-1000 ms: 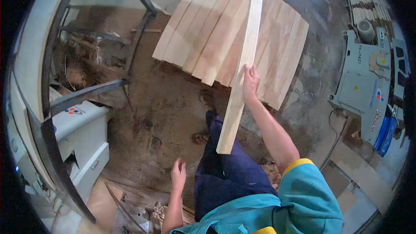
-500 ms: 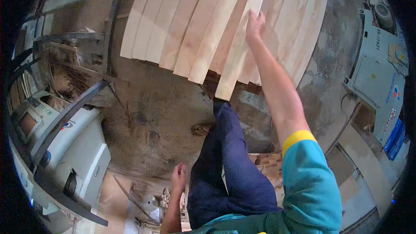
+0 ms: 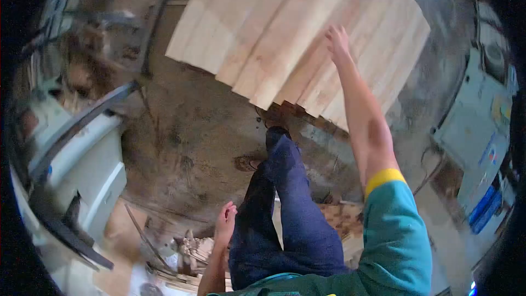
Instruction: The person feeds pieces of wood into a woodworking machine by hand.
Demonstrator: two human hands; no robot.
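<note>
Fingers (image 3: 332, 31) of the right hand (image 3: 337, 41) lie spread and nearly straight, pressed flat on top of the pale wooden boards (image 3: 274, 27). They close round nothing. It is a palm-down contact, which suits steadying or nudging a plank into line more than lifting it. The arm runs out almost fully extended from a teal sleeve with a yellow cuff (image 3: 390, 208), so the body probably leans forward to reach that far.

The boards lie side by side in a slightly fanned layer ahead of the person, their near ends stepped unevenly like a staircase. The hand rests on the right half of this layer, a little in from the ragged near edge. Darker wood shows just under that edge, so the layer seems to sit raised on something rather than straight on the floor. Blur hides what it is.

The left hand (image 3: 225, 220) hangs low beside the dark blue trouser leg (image 3: 282, 203), fingers loosely curled, with nothing visible in it. It is well apart from the boards and likely serves as a counterweight. Just below it lies a heap of small wooden offcuts (image 3: 189, 252).

Brown, dusty floor (image 3: 186, 126) fills the middle. A white metal cabinet (image 3: 96, 172) stands at the left and a grey-blue machine (image 3: 482, 131) at the right.
</note>
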